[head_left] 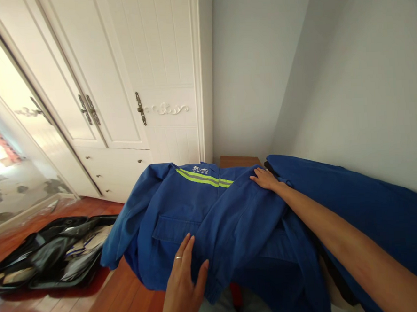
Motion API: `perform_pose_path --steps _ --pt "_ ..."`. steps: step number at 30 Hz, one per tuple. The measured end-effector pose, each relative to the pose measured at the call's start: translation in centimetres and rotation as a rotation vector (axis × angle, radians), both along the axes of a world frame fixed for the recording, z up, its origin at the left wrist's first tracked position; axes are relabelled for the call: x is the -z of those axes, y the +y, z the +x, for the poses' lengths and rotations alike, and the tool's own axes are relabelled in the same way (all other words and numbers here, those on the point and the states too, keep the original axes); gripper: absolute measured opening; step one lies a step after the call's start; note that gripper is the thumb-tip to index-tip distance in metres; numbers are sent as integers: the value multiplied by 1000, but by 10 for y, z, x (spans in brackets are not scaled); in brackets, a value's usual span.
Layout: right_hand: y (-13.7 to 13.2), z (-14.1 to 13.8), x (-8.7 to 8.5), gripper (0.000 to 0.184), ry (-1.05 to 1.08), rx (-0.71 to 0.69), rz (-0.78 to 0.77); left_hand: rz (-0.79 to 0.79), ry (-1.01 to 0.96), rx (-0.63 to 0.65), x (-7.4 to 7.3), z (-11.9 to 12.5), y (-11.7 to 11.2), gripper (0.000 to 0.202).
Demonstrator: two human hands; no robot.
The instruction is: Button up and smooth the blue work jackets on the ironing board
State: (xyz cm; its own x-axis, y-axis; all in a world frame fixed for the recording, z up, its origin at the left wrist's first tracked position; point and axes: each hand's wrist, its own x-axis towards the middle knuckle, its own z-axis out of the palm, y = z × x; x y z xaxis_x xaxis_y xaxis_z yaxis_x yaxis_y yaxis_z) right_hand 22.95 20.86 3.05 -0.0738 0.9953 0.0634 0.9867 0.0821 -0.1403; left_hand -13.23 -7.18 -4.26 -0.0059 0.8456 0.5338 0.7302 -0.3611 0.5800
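A blue work jacket (197, 203) is spread out in front of me, its front facing up. Yellow-green and grey reflective tape and a small white print run across its chest, and a flap pocket lies below. One sleeve hangs towards the left. My left hand (184, 277), wearing a ring, is at the jacket's lower part with fingers extended and thumb apart. On the jacket's upper right side, my right hand (265, 178) rests with its fingers laid over the cloth. What supports the jacket is mostly hidden beneath it.
An open black suitcase (52, 255) with clothes inside lies on the reddish wooden floor (132, 297) at left. Behind stands a white wardrobe (166, 50). A brown wooden piece (240, 161) shows behind the jacket. A large dark-blue covered shape (366, 198) runs along the right wall.
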Motion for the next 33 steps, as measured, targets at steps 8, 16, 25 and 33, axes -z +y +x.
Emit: perform_pose_path --steps 8,16,25,33 --pt "-97 -52 -20 66 149 -466 113 -605 -1026 -130 -6 13 -1 67" --pt "-203 -64 -37 59 220 -770 -2 -858 -1329 223 -13 7 -48 48" --pt "-193 -42 -22 71 314 -587 -146 -458 -499 -34 25 0 -38 55" --pt "-110 -56 -31 65 103 -502 188 118 258 207 -38 42 33 47"
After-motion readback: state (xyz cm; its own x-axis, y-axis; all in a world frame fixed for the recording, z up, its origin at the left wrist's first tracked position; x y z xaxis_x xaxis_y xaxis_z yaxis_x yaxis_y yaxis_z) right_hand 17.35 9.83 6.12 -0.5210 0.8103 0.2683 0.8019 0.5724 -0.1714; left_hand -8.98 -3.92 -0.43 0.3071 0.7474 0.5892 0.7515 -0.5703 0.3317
